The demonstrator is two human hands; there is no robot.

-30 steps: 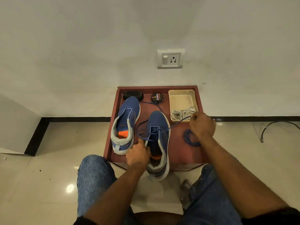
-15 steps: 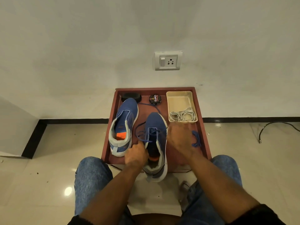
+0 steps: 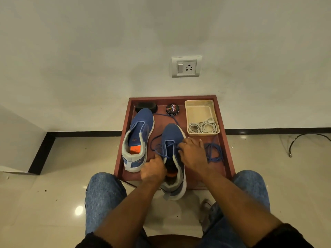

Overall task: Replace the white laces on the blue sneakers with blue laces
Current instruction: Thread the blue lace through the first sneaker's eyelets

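Observation:
Two blue sneakers lie on a red-brown tray table (image 3: 227, 154). The left sneaker (image 3: 138, 138) has no lace. The right sneaker (image 3: 172, 138) carries a blue lace (image 3: 157, 146) threaded through its front eyelets, its heel hanging over the tray's near edge. My left hand (image 3: 154, 170) grips the right sneaker's left side near the opening. My right hand (image 3: 192, 153) rests on the sneaker's right eyelet edge, fingers curled at the lace; the pinch itself is hidden. A second blue lace (image 3: 214, 152) lies coiled to the right. The white laces (image 3: 203, 127) sit in a beige tray (image 3: 199, 104).
A black brush (image 3: 146, 106) and a round Cherry polish tin (image 3: 172, 109) stand at the tray's back edge against the wall. A wall socket (image 3: 186, 66) is above. A black cable (image 3: 304, 138) lies on the tiled floor at right. My jeans-clad knees flank the tray.
My right hand has come back from the beige tray's corner, where it had pulled the lace taut, down to the right sneaker's eyelets. My left hand has stayed on the sneaker.

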